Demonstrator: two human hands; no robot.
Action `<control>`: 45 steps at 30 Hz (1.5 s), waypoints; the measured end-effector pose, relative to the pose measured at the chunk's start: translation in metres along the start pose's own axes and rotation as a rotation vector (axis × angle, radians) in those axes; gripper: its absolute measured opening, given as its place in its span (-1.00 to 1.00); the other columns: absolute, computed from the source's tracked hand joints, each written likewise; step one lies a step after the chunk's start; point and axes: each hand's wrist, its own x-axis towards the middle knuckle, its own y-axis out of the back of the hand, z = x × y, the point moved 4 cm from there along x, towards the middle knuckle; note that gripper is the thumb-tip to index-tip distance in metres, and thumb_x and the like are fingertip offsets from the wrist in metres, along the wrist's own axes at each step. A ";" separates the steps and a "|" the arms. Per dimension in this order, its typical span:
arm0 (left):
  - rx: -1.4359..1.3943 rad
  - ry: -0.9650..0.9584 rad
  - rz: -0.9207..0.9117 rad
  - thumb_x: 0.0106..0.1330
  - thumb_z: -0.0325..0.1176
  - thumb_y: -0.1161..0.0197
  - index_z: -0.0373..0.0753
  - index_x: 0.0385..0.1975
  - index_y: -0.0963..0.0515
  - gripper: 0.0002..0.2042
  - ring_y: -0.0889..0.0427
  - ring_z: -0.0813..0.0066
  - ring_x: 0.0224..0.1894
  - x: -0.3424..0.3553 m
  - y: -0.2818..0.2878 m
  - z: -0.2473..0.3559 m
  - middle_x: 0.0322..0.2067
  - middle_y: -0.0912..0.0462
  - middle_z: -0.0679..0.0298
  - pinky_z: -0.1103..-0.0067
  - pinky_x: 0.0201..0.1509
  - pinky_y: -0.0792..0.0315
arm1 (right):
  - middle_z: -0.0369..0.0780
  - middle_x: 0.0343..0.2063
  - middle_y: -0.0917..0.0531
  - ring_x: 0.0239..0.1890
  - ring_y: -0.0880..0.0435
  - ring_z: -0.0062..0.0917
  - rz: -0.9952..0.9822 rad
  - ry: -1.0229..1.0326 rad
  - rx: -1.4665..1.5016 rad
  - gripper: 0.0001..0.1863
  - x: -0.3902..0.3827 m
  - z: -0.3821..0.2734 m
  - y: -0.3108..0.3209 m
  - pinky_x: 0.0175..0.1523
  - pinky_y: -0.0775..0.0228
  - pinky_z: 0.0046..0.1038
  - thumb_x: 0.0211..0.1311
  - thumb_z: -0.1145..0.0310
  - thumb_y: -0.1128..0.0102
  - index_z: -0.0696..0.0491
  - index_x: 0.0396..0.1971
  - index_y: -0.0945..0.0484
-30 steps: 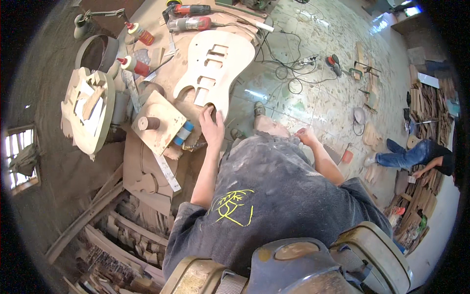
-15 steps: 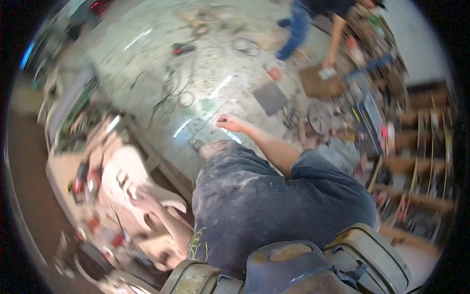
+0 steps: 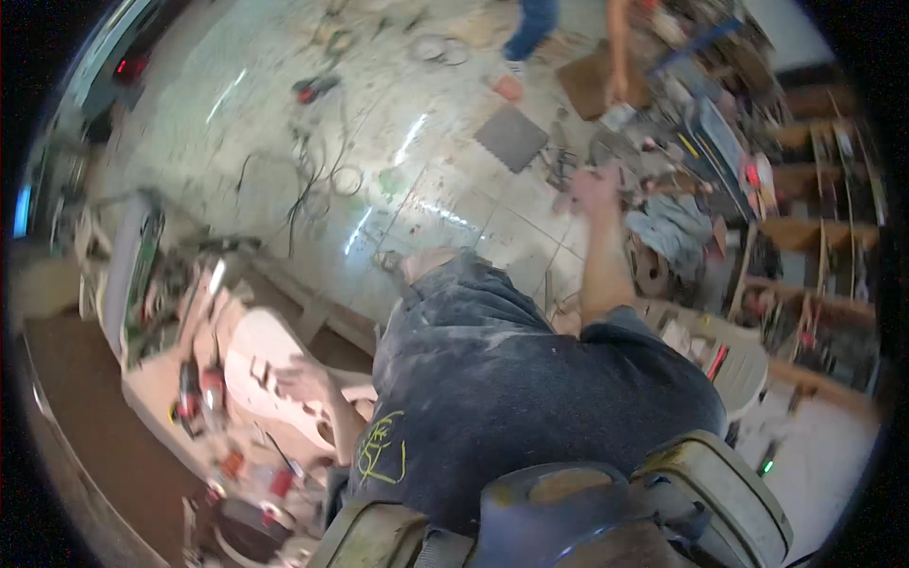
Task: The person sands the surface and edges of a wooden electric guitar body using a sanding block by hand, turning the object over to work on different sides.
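My left hand (image 3: 303, 377), blurred, rests over the pale wooden guitar body (image 3: 252, 343) on the workbench (image 3: 156, 426) at lower left, fingers spread across its cut-out openings. Beside it lie a red-and-black power tool (image 3: 187, 393) and a silver-and-red one (image 3: 213, 388); red bottles (image 3: 279, 485) are nearer. My right hand (image 3: 592, 189) is stretched out at the right above floor clutter, near a pale crumpled cloth (image 3: 668, 227). It is smeared by motion, and whether it holds anything is unclear.
Cables (image 3: 308, 204) and a grey mat (image 3: 511, 139) lie on the tiled floor. A co-worker's leg (image 3: 530, 28) and hand (image 3: 617, 90) show at the top, by a brown board (image 3: 595, 80). Wooden shelving (image 3: 800, 232) and a plastic stool (image 3: 734, 364) stand at the right.
My view has swung rightward from the bench toward the floor and shelving. My left hand has moved over the guitar body, and my right arm has reached farther out to the right.
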 end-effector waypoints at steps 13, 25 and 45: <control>-0.544 0.031 0.008 0.45 -0.08 -0.22 -0.25 0.42 -0.30 -0.38 -0.24 -0.22 0.47 -0.047 0.077 -0.008 0.49 -0.12 -0.18 0.14 0.48 -0.30 | -0.07 -0.09 -0.66 -0.17 -0.70 -0.28 -0.366 -0.496 0.404 -0.52 0.062 -0.069 -0.115 -0.07 -0.58 -0.20 0.37 0.09 -0.21 0.10 0.11 -0.44; -0.599 0.299 0.004 0.44 -0.30 -0.24 -0.29 0.32 -0.40 -0.52 -0.36 -0.15 0.40 -0.171 0.086 -0.001 0.39 -0.27 -0.16 0.23 0.45 -0.33 | -0.09 -0.06 -0.65 -0.20 -0.72 -0.31 -0.556 -0.514 0.251 -0.42 0.080 -0.077 -0.178 -0.14 -0.61 -0.23 0.26 0.15 -0.33 0.09 0.19 -0.40; -0.833 0.365 0.115 0.40 -0.29 -0.27 -0.31 0.25 -0.49 -0.55 -0.49 0.00 0.28 -0.128 0.116 0.091 0.26 -0.47 -0.05 0.28 0.38 -0.40 | -0.12 0.00 -0.65 -0.24 -0.75 -0.36 -1.121 0.011 0.077 -0.19 0.059 -0.232 -0.371 -0.25 -0.65 -0.28 0.07 0.25 -0.55 0.07 0.32 -0.35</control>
